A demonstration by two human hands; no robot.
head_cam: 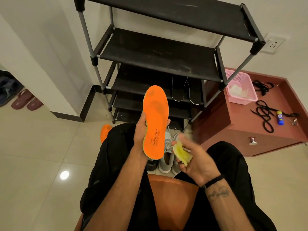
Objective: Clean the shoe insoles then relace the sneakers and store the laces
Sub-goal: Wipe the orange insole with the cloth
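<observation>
Two orange foam insoles show: one bright orange insole with black "AIR cushion" print (155,124) stands nearly upright, toe end up, in the left hand (140,130), whose grip is wrapped round its lower half, thumb at the far edge and fingers behind. The second orange insole (105,132) lies on the pale tiled floor (36,147) to the left of that grip, partly hidden by a black-trousered knee. Just right of the held insole, apart from it, the right hand (195,157) has its grip closed on a crumpled yellow cloth (182,153); the fingertips are blurred. Below and between the two grips, a pair of grey lace-up sneakers (167,154) stands on the floor, with part of a dark shoe (151,165) beside them. Beyond the left grip rises a black fabric-shelved shoe rack with grey poles (160,52); two dark insoles with white edging (185,90) rest on a lower shelf. To the right of the right grip sits a low reddish-brown counter (246,134) carrying a pink plastic mesh basket (240,87), loose black laces (265,114) and a small yellow-and-blue tube (280,117). Far left of the left grip, a pair of maroon slippers (27,100) lies on the floor. The person sits on an orange-brown seat (171,197).
</observation>
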